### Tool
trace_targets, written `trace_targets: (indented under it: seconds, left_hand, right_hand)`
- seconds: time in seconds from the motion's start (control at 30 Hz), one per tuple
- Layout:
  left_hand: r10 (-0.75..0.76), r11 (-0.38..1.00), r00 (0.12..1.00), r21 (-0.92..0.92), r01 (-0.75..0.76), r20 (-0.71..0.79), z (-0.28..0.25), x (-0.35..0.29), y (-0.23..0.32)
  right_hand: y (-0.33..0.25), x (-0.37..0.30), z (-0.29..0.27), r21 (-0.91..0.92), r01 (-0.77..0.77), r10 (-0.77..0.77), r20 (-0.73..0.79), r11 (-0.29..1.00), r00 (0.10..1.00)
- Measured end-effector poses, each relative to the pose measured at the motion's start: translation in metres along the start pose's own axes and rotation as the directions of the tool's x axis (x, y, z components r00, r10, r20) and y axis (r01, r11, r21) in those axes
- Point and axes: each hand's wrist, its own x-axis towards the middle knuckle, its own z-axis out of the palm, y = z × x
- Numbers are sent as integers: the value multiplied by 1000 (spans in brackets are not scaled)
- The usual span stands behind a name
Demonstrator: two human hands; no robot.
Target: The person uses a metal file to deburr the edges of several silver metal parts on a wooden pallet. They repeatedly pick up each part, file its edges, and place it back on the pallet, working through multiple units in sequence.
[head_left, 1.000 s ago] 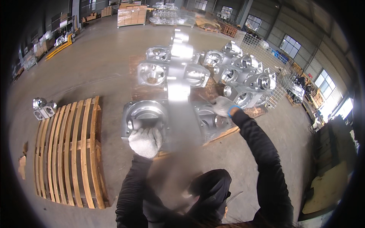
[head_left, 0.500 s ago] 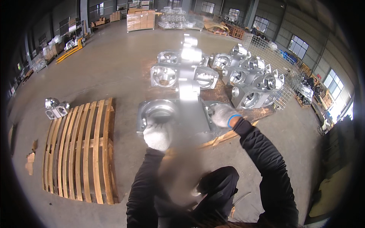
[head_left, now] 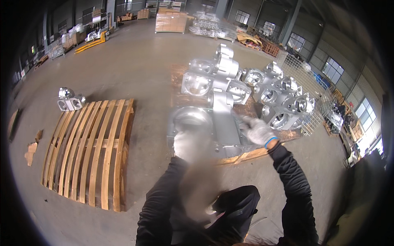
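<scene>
We see the white-gloved left hand [head_left: 186, 145] and white-gloved right hand [head_left: 259, 131] at a silver-grey, round-mouthed metal casting [head_left: 225, 127]; fingers apart or clamped, we cannot tell.

The right hand [head_left: 257, 131] wears a pale grey-white knitted glove [head_left: 262, 135], its wrist edged by a narrow bright blue band [head_left: 271, 142]. A similar whitish glove [head_left: 186, 143], blurred, covers the left hand [head_left: 184, 149]. Long black sleeves [head_left: 293, 176], creased along the forearms and slightly glossy, reach close to the gloves. The trousers [head_left: 236, 205] are black too, loosely folded about the knee.
</scene>
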Motion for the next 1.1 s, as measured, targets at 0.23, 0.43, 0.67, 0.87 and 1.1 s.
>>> trace_targets:
  seconds: [0.23, 0.43, 0.67, 0.87, 1.1]
  left_hand:
    - [46, 988, 998, -150, -39, 43, -8, -2, -10]
    - [63, 995, 998, -72, -65, -31, 22, -7, -26]
    - [135, 990, 991, 26, -136, 22, 12, -9, -26]
    - [55, 997, 989, 54, -63, 138, 1, -11, -17]
    - [79, 997, 985, -26, -76, 151, 12, -7, -25]
  right_hand:
    - [-10, 65, 25, 12, 28, -29, 156, 1000, 987]
    - [-53, 123, 46, -45, 309, -287, 260, 950, 922]
    - [-52, 147, 37, -22, 197, -167, 440, 980, 882]
    - [-27, 118, 38, 177, 109, -155, 270, 978, 950]
    - [-135, 158, 57, 102, 360, -372, 339, 927, 864]
